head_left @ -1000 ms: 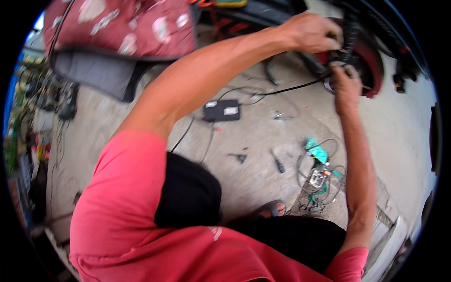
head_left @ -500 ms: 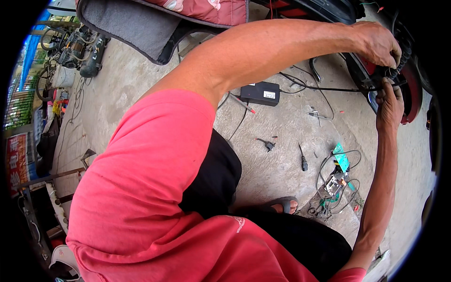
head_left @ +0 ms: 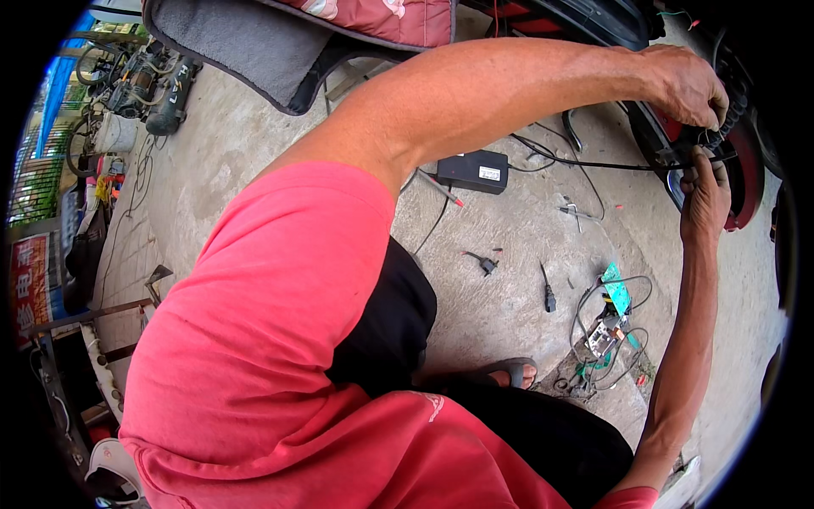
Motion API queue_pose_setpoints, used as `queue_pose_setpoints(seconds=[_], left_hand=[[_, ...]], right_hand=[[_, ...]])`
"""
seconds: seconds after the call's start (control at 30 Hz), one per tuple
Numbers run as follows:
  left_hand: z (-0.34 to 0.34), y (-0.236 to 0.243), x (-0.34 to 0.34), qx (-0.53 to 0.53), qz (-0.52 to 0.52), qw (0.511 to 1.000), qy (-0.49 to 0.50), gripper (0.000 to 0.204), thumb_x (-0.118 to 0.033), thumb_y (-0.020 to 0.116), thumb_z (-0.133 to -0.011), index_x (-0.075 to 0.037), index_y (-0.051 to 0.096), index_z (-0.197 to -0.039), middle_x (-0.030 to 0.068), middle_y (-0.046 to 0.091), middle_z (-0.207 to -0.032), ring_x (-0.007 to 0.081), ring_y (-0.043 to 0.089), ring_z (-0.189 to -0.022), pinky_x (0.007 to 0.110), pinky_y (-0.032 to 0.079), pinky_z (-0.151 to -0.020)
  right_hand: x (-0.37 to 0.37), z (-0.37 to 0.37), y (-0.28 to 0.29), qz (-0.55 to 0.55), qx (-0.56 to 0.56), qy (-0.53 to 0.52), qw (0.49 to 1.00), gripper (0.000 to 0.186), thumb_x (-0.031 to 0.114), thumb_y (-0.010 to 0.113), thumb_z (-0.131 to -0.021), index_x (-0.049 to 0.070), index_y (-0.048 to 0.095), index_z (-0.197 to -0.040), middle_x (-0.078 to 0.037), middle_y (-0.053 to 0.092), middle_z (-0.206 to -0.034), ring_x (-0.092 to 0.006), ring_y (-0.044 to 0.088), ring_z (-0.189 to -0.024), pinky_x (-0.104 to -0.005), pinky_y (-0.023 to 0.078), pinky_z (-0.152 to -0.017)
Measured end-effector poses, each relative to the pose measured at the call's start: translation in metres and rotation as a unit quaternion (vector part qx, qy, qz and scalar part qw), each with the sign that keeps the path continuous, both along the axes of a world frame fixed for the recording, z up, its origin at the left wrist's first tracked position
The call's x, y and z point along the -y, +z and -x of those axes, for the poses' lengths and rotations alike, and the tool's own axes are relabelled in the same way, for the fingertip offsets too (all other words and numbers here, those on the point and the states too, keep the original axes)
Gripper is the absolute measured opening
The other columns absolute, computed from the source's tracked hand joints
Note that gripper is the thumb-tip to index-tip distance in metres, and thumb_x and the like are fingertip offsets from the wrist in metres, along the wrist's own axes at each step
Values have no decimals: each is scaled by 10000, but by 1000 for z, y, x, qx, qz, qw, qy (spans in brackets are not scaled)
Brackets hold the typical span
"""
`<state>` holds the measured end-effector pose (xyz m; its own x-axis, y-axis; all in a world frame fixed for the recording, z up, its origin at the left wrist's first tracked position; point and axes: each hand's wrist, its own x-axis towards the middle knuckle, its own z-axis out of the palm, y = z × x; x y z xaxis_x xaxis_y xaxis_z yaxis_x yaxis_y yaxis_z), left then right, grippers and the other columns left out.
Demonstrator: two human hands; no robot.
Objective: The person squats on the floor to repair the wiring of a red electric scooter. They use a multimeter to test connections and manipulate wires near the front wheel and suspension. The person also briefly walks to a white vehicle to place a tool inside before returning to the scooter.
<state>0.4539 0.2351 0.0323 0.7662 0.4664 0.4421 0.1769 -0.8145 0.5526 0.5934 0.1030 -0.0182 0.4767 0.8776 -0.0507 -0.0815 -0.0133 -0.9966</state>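
At the upper right, beside a red and black vehicle part (head_left: 649, 136), my two hands work close together. My left hand (head_left: 685, 86) reaches over from the left with its fingers pinched downward; a thin pale strand shows beneath its fingertips, but what they grip is too small to tell. Just below it, my right hand (head_left: 705, 197) points upward, thumb and fingers closed around a black cable (head_left: 610, 164). That cable stretches leftward above the ground. Behind the fingers lie a black coil spring (head_left: 736, 114) and a red curved fender (head_left: 749, 182).
A black charger box (head_left: 475, 170) lies on the concrete, near a red-tipped probe (head_left: 443, 188). Two cut plugs, one black plug (head_left: 487, 264) and one black connector (head_left: 549, 299), lie nearer. Green circuit board (head_left: 616, 290) and tangled wires sit at the right. A padded cover (head_left: 246, 59) hangs at the top.
Both hands stay at nearly the same place, with the left fingertips a little lower and further right. The whole view has shifted slightly.
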Motion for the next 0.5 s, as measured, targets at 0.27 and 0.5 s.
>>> queue_pose_setpoints(seconds=[0.27, 0.5], left_hand=[[0, 2, 1, 4, 0, 1000, -2, 255, -314, 628, -831, -165, 739, -1007, 47, 720, -943, 197, 668, -882, 305, 507, -822], [3, 4, 2, 2, 3, 1000, -8, 259, -310, 616, -826, -164, 739, -1001, 45, 720, -947, 198, 666, -890, 307, 502, -830]], right_hand=[[0, -6, -3, -3, -4, 6, 1000, 163, 153, 688, -869, 37, 631, -969, 38, 534, -710, -40, 444, -602, -193, 335, -536], [-1, -6, -5, -7, -8, 5, 1000, 159, 152, 686, -868, 44, 632, -971, 44, 532, -705, -38, 455, -596, -188, 338, -527]])
